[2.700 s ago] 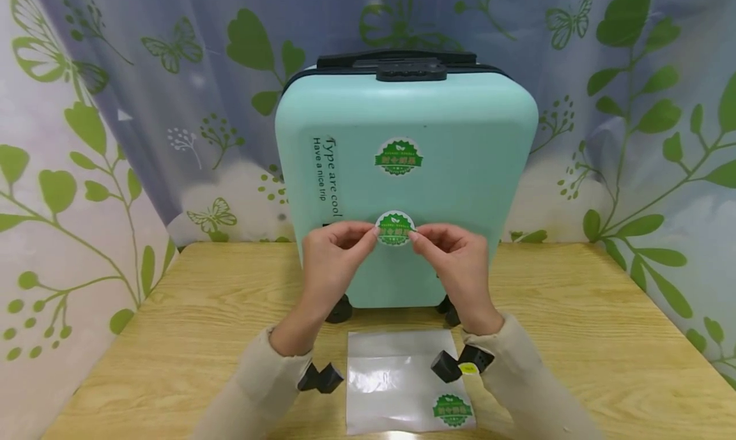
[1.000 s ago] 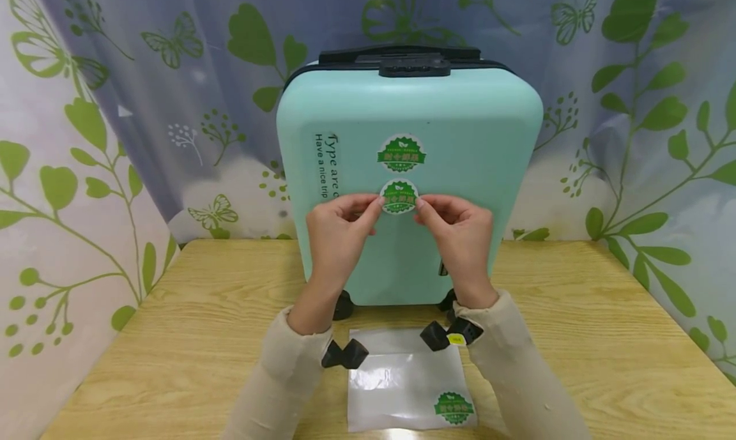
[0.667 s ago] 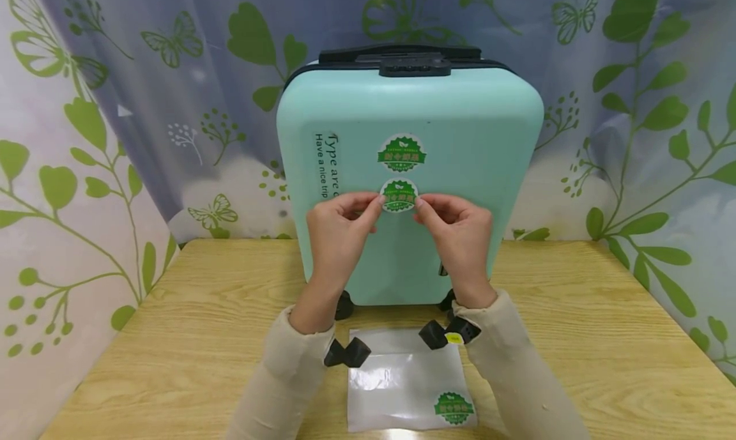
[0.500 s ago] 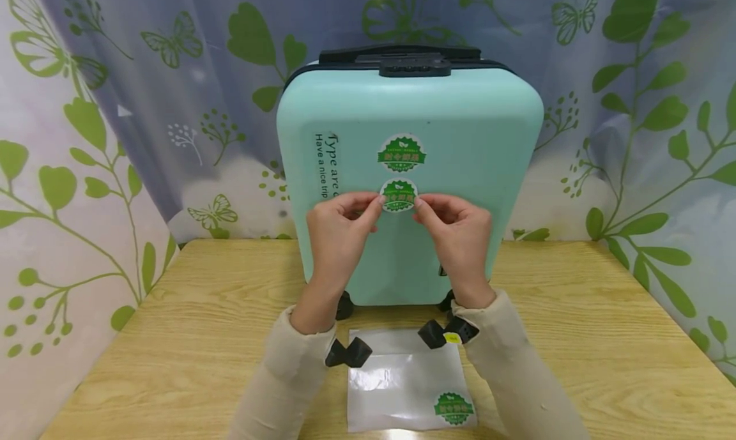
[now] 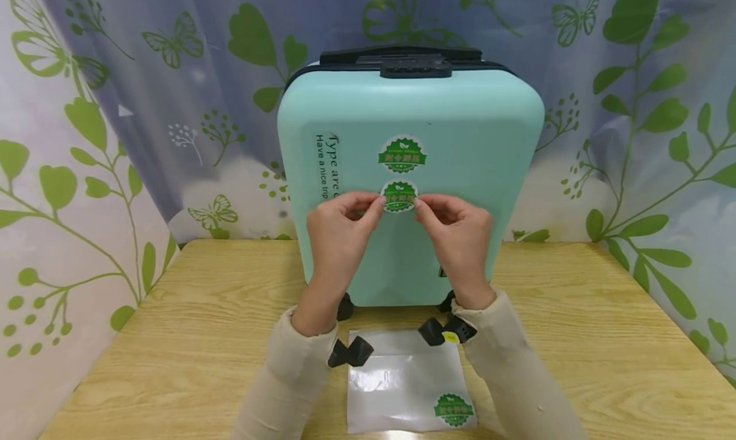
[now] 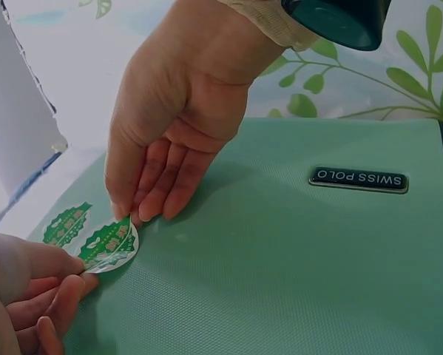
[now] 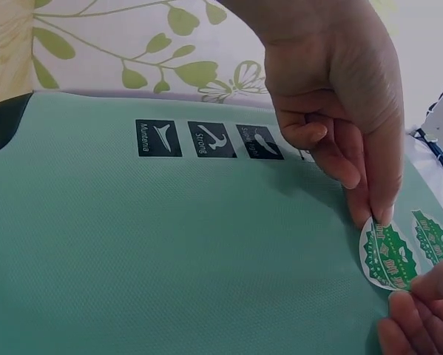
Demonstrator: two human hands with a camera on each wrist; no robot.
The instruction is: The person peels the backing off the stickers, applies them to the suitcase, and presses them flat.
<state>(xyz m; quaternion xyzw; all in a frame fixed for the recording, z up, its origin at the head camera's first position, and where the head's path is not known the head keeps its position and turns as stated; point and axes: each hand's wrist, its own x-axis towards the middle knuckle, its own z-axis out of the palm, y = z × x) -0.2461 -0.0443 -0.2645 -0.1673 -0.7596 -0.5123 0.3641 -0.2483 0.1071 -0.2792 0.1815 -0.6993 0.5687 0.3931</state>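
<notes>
A round green-and-white sticker (image 5: 399, 197) is stretched between my two hands, right in front of the mint suitcase (image 5: 397, 261). My left hand (image 5: 339, 235) pinches its left edge between thumb and forefinger. At the opposite edge, my right hand (image 5: 460, 239) has the same thumb-and-finger pinch. Just above it on the suitcase is a matching sticker (image 5: 402, 154), lying flat. Both wrist views show the held sticker (image 6: 110, 248) slightly bowed, its white rim close over the suitcase's textured face.
On the wooden table (image 5: 201, 312) lies a glossy white backing sheet (image 5: 397, 382) with one more green sticker (image 5: 453, 410) at its lower right corner. Behind the suitcase hangs a leaf-and-butterfly curtain (image 5: 230, 108). Black wheels (image 5: 345, 307) show under the suitcase.
Both hands have moved up the suitcase with the pinched sticker, from lower down to just beneath the upper sticker. Over the last second they have stayed almost still.
</notes>
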